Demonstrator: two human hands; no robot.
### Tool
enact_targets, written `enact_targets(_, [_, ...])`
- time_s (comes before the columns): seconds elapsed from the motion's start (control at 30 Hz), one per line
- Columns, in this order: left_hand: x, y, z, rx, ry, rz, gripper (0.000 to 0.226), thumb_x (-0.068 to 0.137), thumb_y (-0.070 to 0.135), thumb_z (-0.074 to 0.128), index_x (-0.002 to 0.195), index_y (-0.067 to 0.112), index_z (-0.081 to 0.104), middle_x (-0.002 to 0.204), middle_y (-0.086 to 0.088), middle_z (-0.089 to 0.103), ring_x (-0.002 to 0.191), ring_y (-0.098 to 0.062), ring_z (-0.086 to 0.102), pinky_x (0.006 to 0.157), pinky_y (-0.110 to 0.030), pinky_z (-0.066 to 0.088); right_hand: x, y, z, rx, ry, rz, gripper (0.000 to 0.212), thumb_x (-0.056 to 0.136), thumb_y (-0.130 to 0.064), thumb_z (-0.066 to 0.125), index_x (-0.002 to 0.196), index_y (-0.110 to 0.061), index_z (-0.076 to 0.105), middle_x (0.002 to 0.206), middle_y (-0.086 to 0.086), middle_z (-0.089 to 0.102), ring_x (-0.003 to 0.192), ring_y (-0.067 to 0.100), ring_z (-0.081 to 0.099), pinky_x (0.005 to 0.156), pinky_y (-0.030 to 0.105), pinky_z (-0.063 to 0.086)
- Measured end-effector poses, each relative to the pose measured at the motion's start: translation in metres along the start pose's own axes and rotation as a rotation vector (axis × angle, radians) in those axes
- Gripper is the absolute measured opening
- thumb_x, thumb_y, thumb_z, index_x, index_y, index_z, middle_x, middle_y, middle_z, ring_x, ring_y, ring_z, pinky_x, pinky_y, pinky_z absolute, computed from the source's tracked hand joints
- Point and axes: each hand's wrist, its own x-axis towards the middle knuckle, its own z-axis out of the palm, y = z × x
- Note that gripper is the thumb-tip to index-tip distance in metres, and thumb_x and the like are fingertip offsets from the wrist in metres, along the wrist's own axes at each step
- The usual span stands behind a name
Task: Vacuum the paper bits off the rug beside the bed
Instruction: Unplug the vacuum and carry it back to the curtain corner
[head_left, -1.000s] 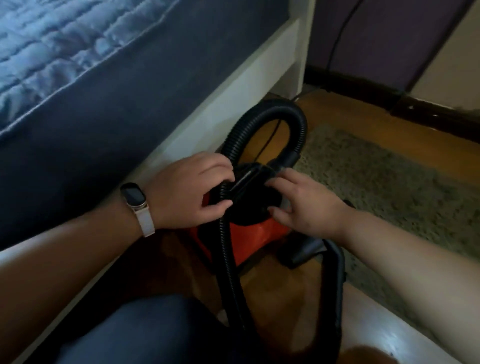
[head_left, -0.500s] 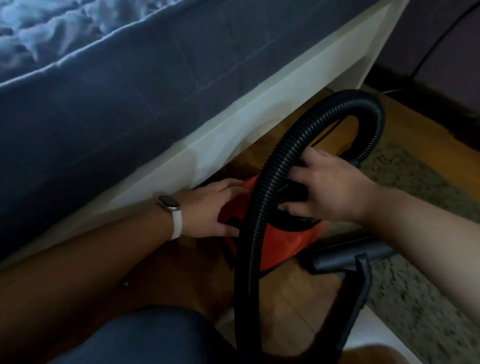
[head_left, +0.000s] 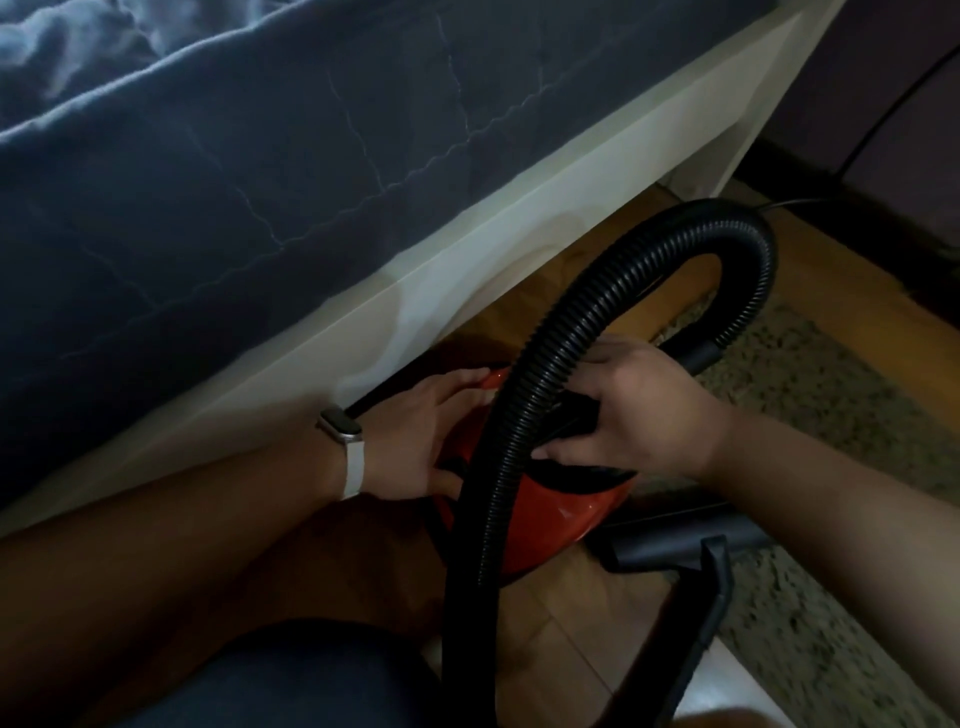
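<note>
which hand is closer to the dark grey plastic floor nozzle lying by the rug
Right. The right hand grips the black handle atop the red vacuum cleaner, just above the dark grey nozzle; the left hand rests on the vacuum's far side, toward the white bed frame.

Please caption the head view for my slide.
Left hand and right hand on a red canister vacuum beside the white bed frame, black ribbed hose arching above.
</note>
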Motion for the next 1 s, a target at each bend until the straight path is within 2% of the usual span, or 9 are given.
enact_targets(0.2, [-0.003,0.006,-0.004,0.04,-0.035,-0.04,0.087,0.076,0.058,0.069,0.146,0.039,0.021,0.154,0.006,0.021,0.136,-0.02,0.037,0.102,-0.046,0.046,0.0,-0.001,0.001,-0.03,-0.038,0.042,0.056,0.074,-0.066,0.066,0.1,-0.017,0.075,0.1,-0.002,0.073,0.095,0.021,0.068,0.087,0.039,0.051])
enact_targets(0.37, [-0.003,0.016,-0.025,-0.018,-0.064,-0.068,0.083,0.074,0.062,0.07,0.144,0.041,0.031,0.15,0.014,0.03,0.13,-0.007,0.042,0.104,-0.039,0.046,-0.006,-0.004,-0.002,-0.098,-0.076,0.088,0.065,0.077,-0.073,0.052,0.112,-0.021,0.07,0.106,-0.002,0.067,0.099,0.024,0.06,0.088,0.042,0.048])
enact_targets(0.43, [-0.01,0.023,-0.035,-0.049,0.034,-0.064,0.077,0.077,0.066,0.065,0.143,0.038,0.037,0.148,0.014,0.038,0.131,-0.005,0.043,0.105,-0.04,0.044,-0.017,-0.005,-0.002,-0.103,-0.024,0.123,0.065,0.078,-0.069,0.051,0.119,-0.02,0.066,0.113,0.001,0.064,0.103,0.026,0.057,0.088,0.044,0.048])
enact_targets(0.53, [-0.021,0.034,-0.05,-0.133,0.287,-0.102,0.063,0.08,0.057,0.063,0.135,0.031,0.049,0.133,0.01,0.052,0.124,-0.008,0.05,0.104,-0.04,0.045,-0.037,-0.006,-0.006,-0.096,0.053,0.136,0.065,0.082,-0.059,0.056,0.133,-0.018,0.057,0.128,0.004,0.057,0.117,0.026,0.053,0.098,0.045,0.046])
enact_targets(0.67, [-0.02,0.067,-0.071,-0.27,0.43,-0.172,0.042,0.08,0.045,0.067,0.118,0.047,0.05,0.123,0.023,0.051,0.118,0.006,0.048,0.1,-0.012,0.036,-0.061,-0.005,-0.023,-0.087,0.043,0.199,0.066,0.085,-0.05,0.063,0.139,-0.014,0.052,0.143,0.009,0.047,0.129,0.029,0.047,0.109,0.043,0.041])
enact_targets(0.8, [-0.022,0.111,-0.087,-0.377,0.38,-0.359,0.039,0.091,0.022,0.067,0.112,0.05,0.05,0.119,0.023,0.052,0.115,0.006,0.048,0.1,-0.022,0.038,-0.08,-0.024,-0.05,-0.016,-0.079,0.377,0.068,0.089,-0.051,0.062,0.146,-0.019,0.043,0.154,0.005,0.034,0.142,0.026,0.032,0.117,0.04,0.031])
enact_targets(0.87, [-0.032,0.137,-0.098,-0.362,0.307,-0.421,0.04,0.09,0.025,0.066,0.124,0.042,0.051,0.126,0.018,0.051,0.119,0.001,0.047,0.105,-0.026,0.038,-0.087,-0.039,-0.067,-0.005,-0.127,0.443,0.07,0.088,-0.052,0.06,0.148,-0.022,0.04,0.156,0.005,0.032,0.143,0.026,0.03,0.115,0.042,0.033])
enact_targets(0.93, [-0.04,0.166,-0.12,-0.282,0.209,-0.458,0.049,0.09,0.03,0.065,0.136,0.033,0.048,0.137,0.013,0.047,0.126,-0.005,0.044,0.107,-0.023,0.033,-0.089,-0.057,-0.094,0.012,-0.181,0.532,0.07,0.088,-0.052,0.057,0.149,-0.024,0.037,0.156,0.003,0.031,0.142,0.026,0.029,0.115,0.04,0.031])
enact_targets(1.0, [-0.045,0.193,-0.148,-0.158,0.144,-0.432,0.056,0.09,0.032,0.065,0.142,0.027,0.044,0.145,0.006,0.044,0.133,-0.012,0.041,0.107,-0.024,0.031,-0.088,-0.075,-0.127,0.03,-0.23,0.594,0.067,0.089,-0.053,0.053,0.149,-0.026,0.036,0.156,0.002,0.029,0.142,0.024,0.026,0.116,0.04,0.03])
